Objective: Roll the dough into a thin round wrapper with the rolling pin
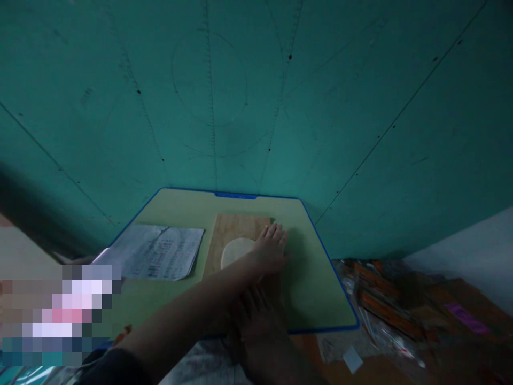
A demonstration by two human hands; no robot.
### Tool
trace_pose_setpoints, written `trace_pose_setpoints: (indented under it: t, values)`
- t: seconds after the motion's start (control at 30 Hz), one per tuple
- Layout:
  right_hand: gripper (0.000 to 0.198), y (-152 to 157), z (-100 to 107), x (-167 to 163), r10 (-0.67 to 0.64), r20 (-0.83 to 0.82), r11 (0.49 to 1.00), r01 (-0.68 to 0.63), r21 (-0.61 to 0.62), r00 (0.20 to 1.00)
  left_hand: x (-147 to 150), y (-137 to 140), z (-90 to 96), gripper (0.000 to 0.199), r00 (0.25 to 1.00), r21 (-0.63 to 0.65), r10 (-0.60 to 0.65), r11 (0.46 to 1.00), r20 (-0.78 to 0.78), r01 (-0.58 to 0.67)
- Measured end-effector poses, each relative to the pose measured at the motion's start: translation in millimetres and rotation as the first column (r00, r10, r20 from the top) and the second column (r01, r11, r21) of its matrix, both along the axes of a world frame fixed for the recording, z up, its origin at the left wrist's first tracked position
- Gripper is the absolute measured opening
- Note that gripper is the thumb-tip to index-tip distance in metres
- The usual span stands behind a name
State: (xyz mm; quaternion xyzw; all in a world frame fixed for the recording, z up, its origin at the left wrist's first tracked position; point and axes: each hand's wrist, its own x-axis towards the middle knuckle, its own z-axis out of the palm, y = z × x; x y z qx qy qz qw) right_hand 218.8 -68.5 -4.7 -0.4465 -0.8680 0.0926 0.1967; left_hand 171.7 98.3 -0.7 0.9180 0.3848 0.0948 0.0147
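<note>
A round, flat, pale sheet of dough [237, 250] lies on a wooden board [228, 224]. My left hand [272, 248] reaches across from the lower left, its fingers stretched out over the right side of the board. Its wrist and forearm cover the dough's lower right part. Nearer to me, my right hand [254, 313] is at the board's near end, dim and partly beneath my left forearm. The fingers of that hand look extended, and I see nothing held in it. Whether anything lies under either palm is hidden.
The board rests on a pale green tabletop [312, 289] with a blue edge, against a green wall [240, 107]. Printed paper sheets [160, 251] lie to the left. Cardboard boxes [452, 310] and plastic-wrapped items [385, 310] are on the floor at right.
</note>
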Motion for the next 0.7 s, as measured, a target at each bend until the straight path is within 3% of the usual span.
trace_pose_setpoints:
  t: [0.2, 0.27, 0.33, 0.43, 0.53, 0.6, 0.7]
  values:
    - [0.057, 39.3, 23.7, -48.7, 0.229, 0.005, 0.973, -0.229, 0.01, 0.973, -79.1, 23.4, 3.3, 0.053, 0.99, 0.058, 0.13, 0.99, -0.05, -0.127]
    - [0.055, 46.6, 29.8, -57.0, 0.248, -0.022, 0.969, -0.248, 0.023, 0.968, -90.3, 26.6, 4.6, 0.048, 0.986, 0.077, 0.156, 0.986, -0.059, -0.151]
    - [0.054, 41.2, 30.0, -55.0, 0.226, -0.065, 0.974, -0.226, 0.007, 0.972, -81.1, 19.1, 2.3, 0.047, 0.983, 0.086, 0.174, 0.982, -0.05, -0.169]
    - [0.055, 15.1, 26.7, -30.6, 0.154, -0.136, 0.982, -0.167, -0.09, 0.979, -40.6, -7.6, -3.9, 0.053, 0.984, 0.085, 0.18, 0.98, -0.009, -0.179]
    - [0.051, -8.6, 29.1, 11.3, 0.081, -0.172, 0.954, -0.126, -0.27, 0.982, -4.8, -31.5, -4.2, 0.065, 0.996, 0.06, 0.084, 0.995, 0.002, -0.084]
    - [0.044, -13.0, 32.7, 39.3, 0.023, -0.208, 0.946, -0.088, -0.312, 0.978, -3.0, -35.9, -0.3, 0.067, 1.0, 0.054, 0.017, 0.998, -0.006, -0.017]
    - [0.038, -4.8, 36.0, 70.0, -0.087, -0.304, 0.97, 0.011, -0.244, 0.949, -32.5, -24.4, 8.5, 0.059, 1.0, 0.087, 0.027, 0.996, 0.0, -0.027]
